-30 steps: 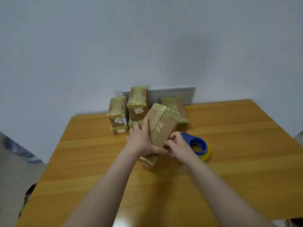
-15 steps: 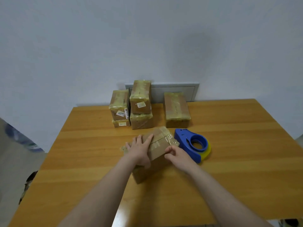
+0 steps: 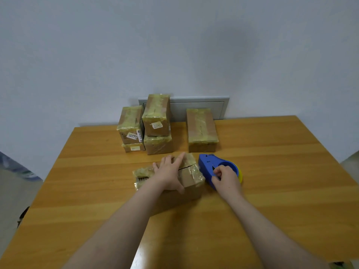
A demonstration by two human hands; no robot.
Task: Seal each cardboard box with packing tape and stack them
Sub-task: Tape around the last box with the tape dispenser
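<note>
The left hand [image 3: 170,172] presses flat, grip open, on the cardboard box [image 3: 191,181]. Just right of the box, the right hand [image 3: 225,178] has its grip curled round the blue tape dispenser [image 3: 208,162]. Next, probably: tape the seam [image 3: 186,167].

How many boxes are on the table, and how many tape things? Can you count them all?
Cardboard boxes: 6
Blue tape dispenser: 1
Total: 7
</note>
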